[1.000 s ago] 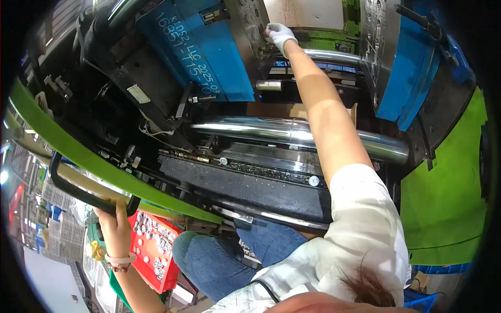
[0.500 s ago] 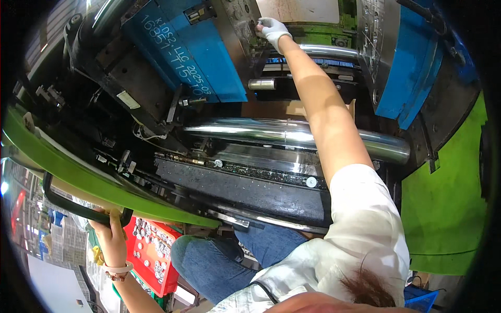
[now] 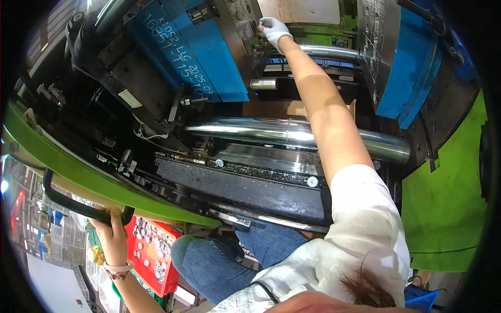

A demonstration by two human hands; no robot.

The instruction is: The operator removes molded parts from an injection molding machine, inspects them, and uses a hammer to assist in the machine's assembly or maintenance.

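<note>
My right hand (image 3: 275, 33), in a white glove with bare fingertips, reaches far forward between two mould halves. Its fingers are bent together against the metal face of the left, blue-sided mould half (image 3: 211, 65); whatever lies in the fingertips is too small to make out. Facing it from the right stands the other blue mould half (image 3: 409, 62), with a metal plate full of cavities. At lower left, my bare left hand (image 3: 110, 229) is wrapped round the end of a black handle (image 3: 70, 205) on a green machine door (image 3: 162, 207).
A thick polished steel bar (image 3: 245, 129) crosses under my right arm. Below it, a small white round part (image 3: 312, 181) lies along a dark ledge (image 3: 240, 189). Beside my knees stands a red tray (image 3: 170, 280) with several small round parts. Green machine panels (image 3: 443, 214) rise at right.
</note>
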